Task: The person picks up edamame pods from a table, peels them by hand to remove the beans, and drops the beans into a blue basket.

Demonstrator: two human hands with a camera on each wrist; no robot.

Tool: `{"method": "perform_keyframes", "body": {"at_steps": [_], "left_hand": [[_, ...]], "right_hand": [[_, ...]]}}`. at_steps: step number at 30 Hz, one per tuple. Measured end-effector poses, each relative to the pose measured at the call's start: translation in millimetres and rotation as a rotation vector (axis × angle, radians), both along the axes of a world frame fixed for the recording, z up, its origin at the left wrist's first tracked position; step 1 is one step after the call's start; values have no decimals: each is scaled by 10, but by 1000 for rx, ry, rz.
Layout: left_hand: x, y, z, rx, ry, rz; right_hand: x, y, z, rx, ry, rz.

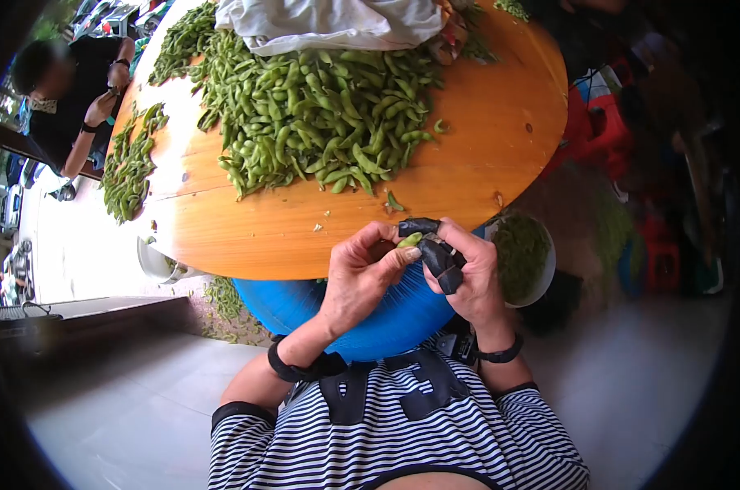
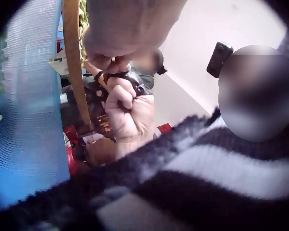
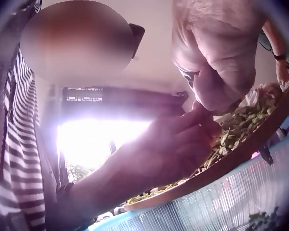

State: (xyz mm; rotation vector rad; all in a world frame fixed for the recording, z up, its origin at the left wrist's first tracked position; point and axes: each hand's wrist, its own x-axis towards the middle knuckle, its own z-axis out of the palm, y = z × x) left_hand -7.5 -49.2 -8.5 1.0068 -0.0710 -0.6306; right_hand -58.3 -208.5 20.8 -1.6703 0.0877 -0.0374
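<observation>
In the head view a green edamame pod [image 1: 411, 240] is pinched in front of the chest, just off the table's near edge. My left hand [image 1: 355, 282] holds it between thumb and index finger. From the other side my right hand [image 1: 474, 282] meets it, its thumb and index finger wrapped in black coverings [image 1: 441, 263] and bent round the pod's end. In the left wrist view the right hand [image 2: 130, 113] has its fingers curled in. The right wrist view has the left hand [image 3: 178, 144] touching the right at the fingertips; the pod is hidden there.
A large heap of edamame pods [image 1: 313, 122] covers part of the round wooden table [image 1: 501, 122], with a white cloth bag [image 1: 329, 24] behind. Below the edge sits a blue mesh basket [image 1: 354, 331]. A white bucket [image 1: 541, 273] stands right. Another person [image 1: 76, 98] is at the left.
</observation>
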Motion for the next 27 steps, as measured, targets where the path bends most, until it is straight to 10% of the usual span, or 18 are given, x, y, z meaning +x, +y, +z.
{"method": "perform_keyframes", "body": {"at_steps": [6,14,17,18,21,27], "left_hand": [[25,-30,-59,442,-836,227],[43,54,-35,644,-1043,316],[109,188,-47,353,-266,-59],[147,227,-52,351,-268,-60],[183,259,-17,166,-35,-205],[147,179,22,-83,129,-100]], "right_hand": [[83,160,-5,-381,-340,-103],[68,389,-38,-584,-434,-227],[124,252,-69,-408,-329,-53],[116,194,-89,-409,-330,-55],[135,27,-198,671,84,221],[135,19,-229,882,105,53]]}}
